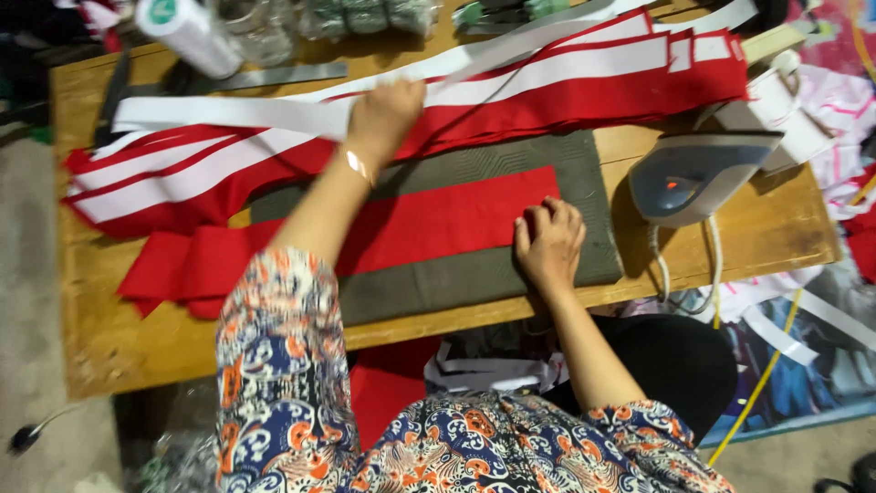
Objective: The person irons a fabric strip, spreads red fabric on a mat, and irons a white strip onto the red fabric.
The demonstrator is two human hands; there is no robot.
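Observation:
My left hand [385, 114] reaches across the table and closes on a long white fabric strip [228, 117] lying over a pile of red and white strips [584, 78]. My right hand [548, 239] presses down with curled fingers on the right end of a red fabric strip [438, 219]. That red strip lies flat on a dark grey-green pressing mat [484, 278]. More red strips [196, 265] hang off the mat's left side.
A grey-white clothes iron [693, 173] stands at the right on the wooden table [119, 338], its cord hanging over the front edge. A white roll [187, 35], a metal ruler [283, 76] and clutter sit at the back. Fabric scraps lie at the right.

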